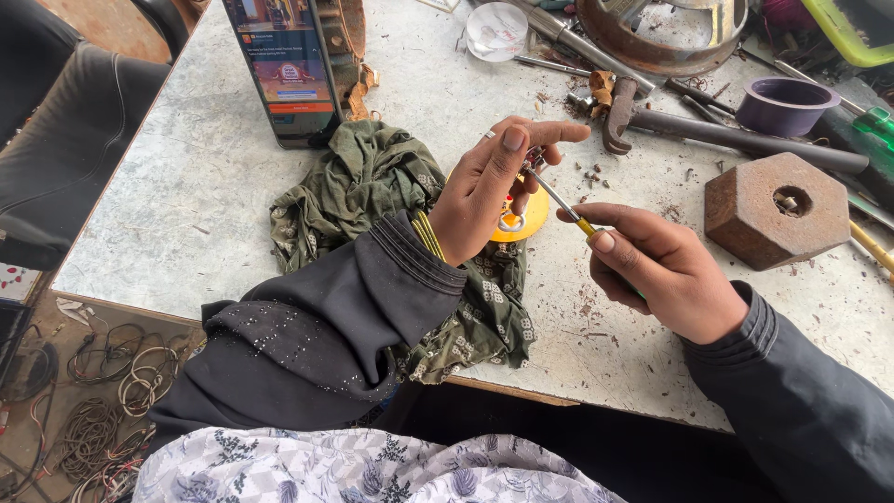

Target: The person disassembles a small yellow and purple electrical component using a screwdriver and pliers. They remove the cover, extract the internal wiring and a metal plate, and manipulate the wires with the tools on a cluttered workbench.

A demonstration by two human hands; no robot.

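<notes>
1. Left hand point(484, 186): raised over the bench; fingers pinched together on a small metal part point(535, 156), too small to identify; a ring on one finger, thin bangles at the wrist.
2. Right hand point(661, 265): closed around a slim screwdriver point(563, 203) with a yellow collar; the tip meets the small metal part held between the left fingertips.
3. Yellow disc point(521, 222): lies on the bench just under the left hand, partly hidden; a metal ring rests on it.
4. Green patterned cloth point(372, 186): crumpled beneath the left forearm, reaching the bench edge.
5. Surroundings: a rusty hexagonal block point(773, 207) to the right; a claw hammer point(708, 126) beyond; a purple cup point(784, 104); a phone point(284, 65) propped upright at the far side; a speckled worktop point(186, 186) littered with rust flakes.
6. Risk, as a judgement: the tip may slip off so small a piece and jab the left fingertips, since the grip is a bare pinch; the piece could drop into the cloth folds or debris and be hard to find.
</notes>
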